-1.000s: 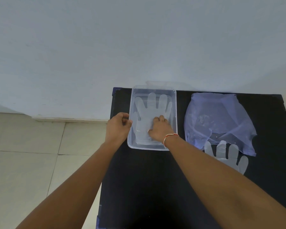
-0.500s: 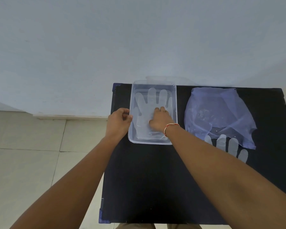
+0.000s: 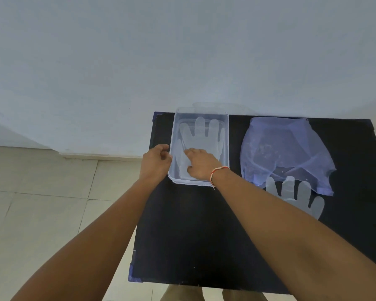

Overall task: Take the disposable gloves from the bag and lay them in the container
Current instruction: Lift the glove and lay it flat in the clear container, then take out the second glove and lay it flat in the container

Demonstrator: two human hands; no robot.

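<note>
A clear plastic container (image 3: pixel 226 135) stands at the back left of the black table (image 3: pixel 193 235). A translucent disposable glove (image 3: pixel 201 135) lies flat inside it, fingers pointing away from me. My right hand (image 3: pixel 201 164) rests on the glove's cuff end inside the container, fingers curled and pressing down. My left hand (image 3: pixel 156 162) grips the container's left rim. To the right lies a bluish see-through bag (image 3: pixel 284 148). Another glove (image 3: pixel 295 196) sticks out of the bag's near opening, fingers toward me.
The table's left edge (image 3: pixel 142 213) drops to a tiled floor (image 3: pixel 41 203). A pale wall (image 3: pixel 182 51) runs right behind the table. My right forearm crosses the table's middle.
My right hand shifted slightly left on the glove in the container. The view tilted, showing more of the table's near edge. My left hand stays on the rim.
</note>
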